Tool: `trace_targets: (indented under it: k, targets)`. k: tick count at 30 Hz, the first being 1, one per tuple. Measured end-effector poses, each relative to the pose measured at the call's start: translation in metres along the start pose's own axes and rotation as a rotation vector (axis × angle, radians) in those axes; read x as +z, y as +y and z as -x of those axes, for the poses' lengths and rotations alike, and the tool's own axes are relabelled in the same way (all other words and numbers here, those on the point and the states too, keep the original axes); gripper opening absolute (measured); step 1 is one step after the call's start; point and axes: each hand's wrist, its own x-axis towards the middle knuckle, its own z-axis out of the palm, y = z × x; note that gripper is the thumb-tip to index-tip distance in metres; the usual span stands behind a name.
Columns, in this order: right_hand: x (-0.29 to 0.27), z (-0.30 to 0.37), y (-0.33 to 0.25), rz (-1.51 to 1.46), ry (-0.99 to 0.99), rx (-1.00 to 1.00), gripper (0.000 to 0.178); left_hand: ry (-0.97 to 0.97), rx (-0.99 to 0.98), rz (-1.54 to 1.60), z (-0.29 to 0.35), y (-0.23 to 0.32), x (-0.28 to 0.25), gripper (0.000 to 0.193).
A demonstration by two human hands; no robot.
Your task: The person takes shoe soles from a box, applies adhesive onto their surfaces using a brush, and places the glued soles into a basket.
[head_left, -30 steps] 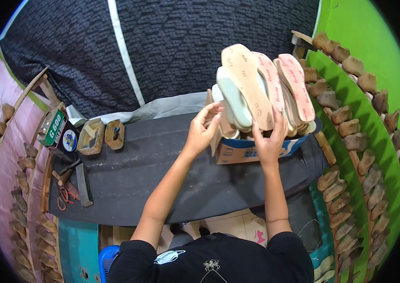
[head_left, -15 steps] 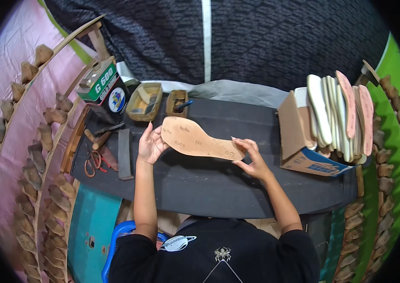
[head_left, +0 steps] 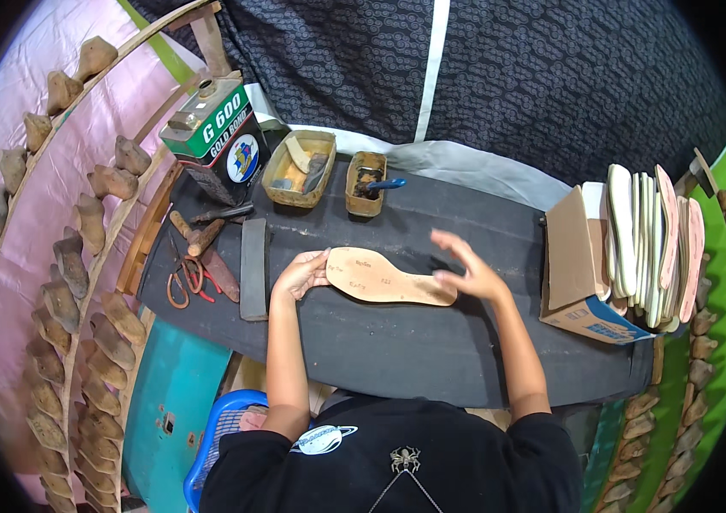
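A tan shoe insole [head_left: 389, 278] with dark handwriting lies low over the black-covered table, its wide toe end to the left. My left hand [head_left: 301, 274] grips that toe end, thumb on top and fingers beneath. Close to the narrow heel end, my right hand [head_left: 472, 272] is open with its fingers spread. It looks off the insole, though a small contact at the heel cannot be ruled out.
Left of my left hand lie a dark flat bar [head_left: 253, 269], scissors [head_left: 183, 280] and wooden-handled tools. Behind stand a metal can [head_left: 219, 128], a tub of scraps [head_left: 299, 168] and a glue tub with brush [head_left: 366, 184]. A cardboard box [head_left: 570, 261] of insoles stands right; shoe lasts line both sides.
The insole has come down nearer the table, still in my left hand. My right hand has let go of its heel end and opened. The whole view has shifted and tilted slightly.
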Motion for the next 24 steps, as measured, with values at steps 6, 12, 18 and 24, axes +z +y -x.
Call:
trace_targets:
  k: [6,12,18,24]
  targets:
    - [0.027,-0.105,0.016,-0.223,0.376,0.046,0.061,-0.045,0.010,-0.027,-0.001,-0.001,-0.006,0.032]
    - [0.048,-0.138,0.035,-0.250,0.451,-0.008,0.048,-0.115,0.034,-0.020,-0.002,-0.002,-0.005,0.032]
    - [0.052,-0.144,0.031,-0.143,0.494,-0.076,0.022,-0.153,0.040,-0.022,-0.003,-0.003,-0.009,0.035]
    - [0.044,-0.139,0.016,-0.123,0.498,-0.133,0.016,-0.195,0.029,-0.009,-0.005,0.000,-0.011,0.036]
